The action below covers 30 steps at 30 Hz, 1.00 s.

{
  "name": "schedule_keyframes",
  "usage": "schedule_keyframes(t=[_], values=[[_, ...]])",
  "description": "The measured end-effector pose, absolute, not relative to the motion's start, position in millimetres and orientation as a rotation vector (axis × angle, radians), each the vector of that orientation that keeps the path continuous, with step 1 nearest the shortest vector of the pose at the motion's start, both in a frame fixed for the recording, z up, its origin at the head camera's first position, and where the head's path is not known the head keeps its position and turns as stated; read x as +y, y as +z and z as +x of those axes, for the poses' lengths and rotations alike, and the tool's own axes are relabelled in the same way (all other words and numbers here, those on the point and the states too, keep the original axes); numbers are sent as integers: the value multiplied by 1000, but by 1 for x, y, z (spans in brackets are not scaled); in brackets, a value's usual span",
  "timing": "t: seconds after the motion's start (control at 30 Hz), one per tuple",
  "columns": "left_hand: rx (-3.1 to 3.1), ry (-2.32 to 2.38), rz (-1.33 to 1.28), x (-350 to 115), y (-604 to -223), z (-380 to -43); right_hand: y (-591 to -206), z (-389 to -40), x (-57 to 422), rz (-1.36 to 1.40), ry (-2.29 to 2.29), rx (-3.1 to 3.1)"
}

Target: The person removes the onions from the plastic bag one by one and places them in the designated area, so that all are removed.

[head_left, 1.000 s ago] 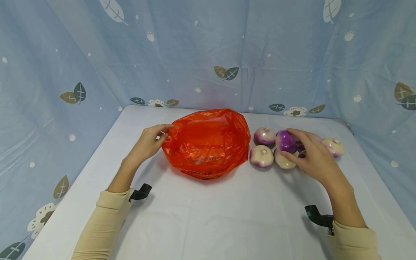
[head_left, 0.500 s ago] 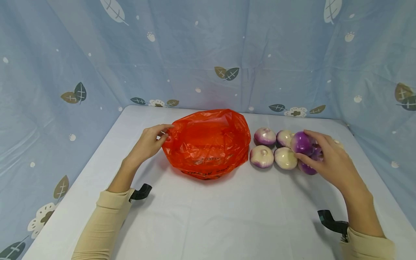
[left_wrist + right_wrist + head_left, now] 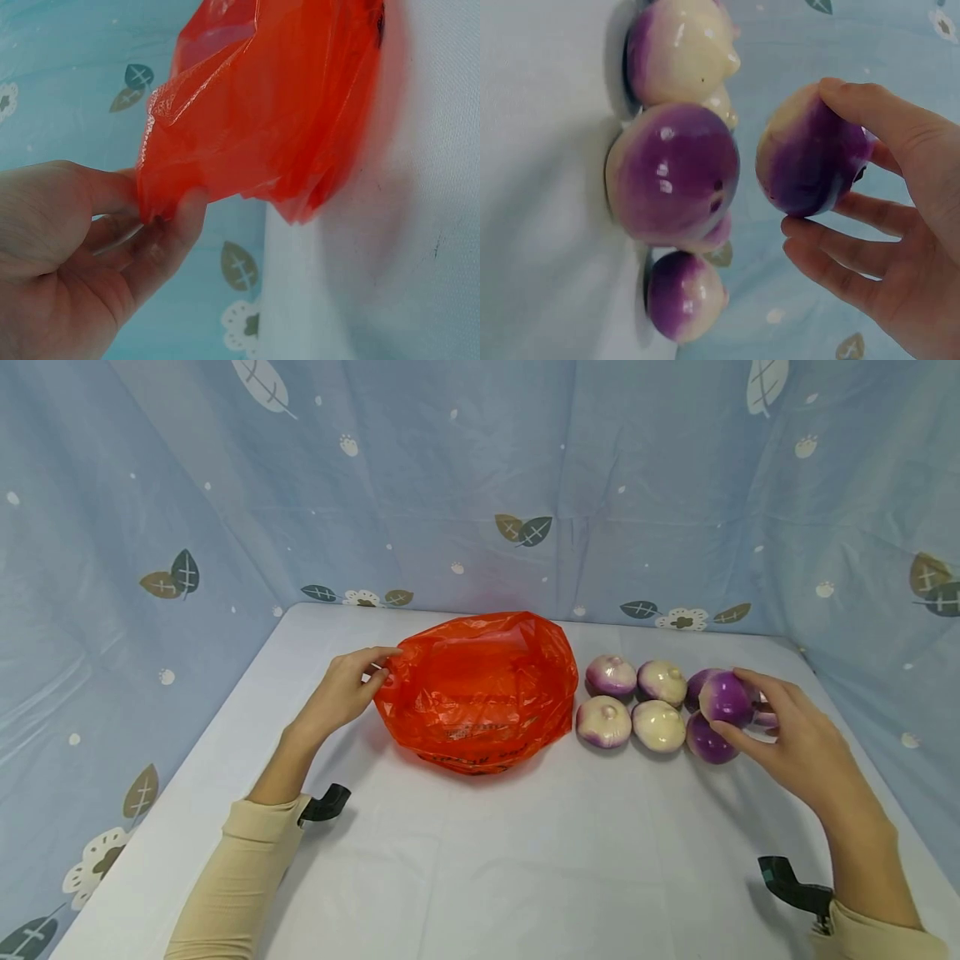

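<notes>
My left hand [image 3: 345, 687] pinches the left rim of a red plastic bag [image 3: 480, 693], between thumb and fingers in the left wrist view. The bag's mouth gapes, and dark print shows along its front. To the right, my right hand [image 3: 798, 735] holds a glossy purple-and-white onion [image 3: 810, 154] by thumb and fingertips. In the right wrist view this onion is off the table, apart from a purple onion [image 3: 673, 174]. Several more onions stand in two rows beside the bag, among them a pale one [image 3: 603, 722] at the front left. My right hand partly hides those farthest right.
A white cloth covers the table [image 3: 480, 860]. Behind it and at the sides hangs a blue curtain [image 3: 420, 468] with leaf and flower prints. Black camera mounts [image 3: 326, 803] stick out from both wrists, over beige sleeves [image 3: 232, 885].
My right hand has moved to the right with the held onion, passing over the rows and uncovering onions behind it. My left hand and the bag have stayed in place.
</notes>
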<state>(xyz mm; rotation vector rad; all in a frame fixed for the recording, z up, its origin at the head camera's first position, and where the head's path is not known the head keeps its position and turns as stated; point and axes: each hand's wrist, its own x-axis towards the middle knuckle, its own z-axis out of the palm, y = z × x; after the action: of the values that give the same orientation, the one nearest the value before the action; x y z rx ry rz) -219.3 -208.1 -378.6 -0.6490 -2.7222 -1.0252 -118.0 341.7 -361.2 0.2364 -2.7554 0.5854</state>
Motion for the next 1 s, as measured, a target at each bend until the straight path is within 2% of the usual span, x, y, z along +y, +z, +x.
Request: schedule_keyframes(t=[0.7,1.0], values=[[-2727,-1009,-645,-208,-380,-220,-379,-109,383,18,507,-2808],[-2733,-1005,-639,-207,-380,-220,-391,-105,397,50,520,-2805]])
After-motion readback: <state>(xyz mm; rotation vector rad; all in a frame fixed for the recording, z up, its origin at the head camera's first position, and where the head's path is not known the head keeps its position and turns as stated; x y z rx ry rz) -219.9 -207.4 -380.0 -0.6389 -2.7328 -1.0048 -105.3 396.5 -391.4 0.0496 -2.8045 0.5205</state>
